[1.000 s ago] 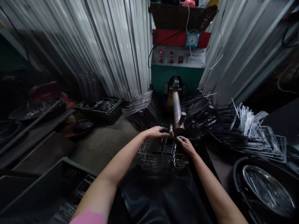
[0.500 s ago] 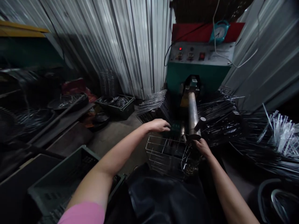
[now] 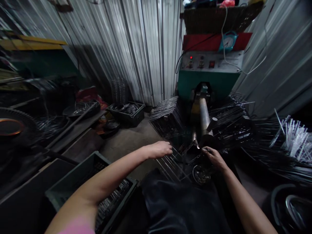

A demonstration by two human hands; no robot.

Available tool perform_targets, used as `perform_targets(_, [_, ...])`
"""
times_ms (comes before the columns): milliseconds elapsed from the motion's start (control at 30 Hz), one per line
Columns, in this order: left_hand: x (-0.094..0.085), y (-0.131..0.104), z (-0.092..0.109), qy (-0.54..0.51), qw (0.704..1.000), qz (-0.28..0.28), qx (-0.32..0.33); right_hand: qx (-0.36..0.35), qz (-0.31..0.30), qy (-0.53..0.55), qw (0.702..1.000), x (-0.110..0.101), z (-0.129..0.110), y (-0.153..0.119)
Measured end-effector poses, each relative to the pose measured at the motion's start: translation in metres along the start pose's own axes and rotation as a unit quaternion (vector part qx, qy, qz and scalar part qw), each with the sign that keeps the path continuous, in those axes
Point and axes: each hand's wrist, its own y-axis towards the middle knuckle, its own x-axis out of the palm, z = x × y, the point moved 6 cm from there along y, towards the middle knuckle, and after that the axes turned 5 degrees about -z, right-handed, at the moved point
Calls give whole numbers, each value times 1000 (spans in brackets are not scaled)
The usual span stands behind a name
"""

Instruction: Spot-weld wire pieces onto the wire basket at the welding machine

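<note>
Two hands, left hand point(image 3: 159, 149) and right hand point(image 3: 214, 156), fingers gripping one wire basket point(image 3: 176, 164).

Bare forearms, a short pink sleeve point(image 3: 76, 227) behind the left hand point(image 3: 159, 149); over the lap, perhaps a black apron point(image 3: 180, 208).
</note>
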Motion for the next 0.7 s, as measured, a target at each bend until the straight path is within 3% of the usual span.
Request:
perform_targets(100, [-16,-41,31,50,998,35,-13,11,12,26,1000,8,-10,-18])
perform_targets(200, [-31,-88,40,83,994,45,-62,-16,8,24,1000,27,-32,-28])
perform_targets(267, [-38,-118,31,103,987,26,-122,-42,8,8,999,42,-49,-30])
perform_targets(367, [-37,-159,3,105,965,-20,-239,-37,53,-13,998,53,-66,-27])
perform_targets(433, [-25,-180,-20,79,946,-51,-311,-17,84,-21,996,55,-71,-26])
perform_targets(533, [12,-197,-51,17,919,-92,-384,0,84,-30,996,56,-78,-28])
perform_targets(700, [84,-188,-86,-50,899,-103,-423,-3,36,-72,997,60,-76,-39])
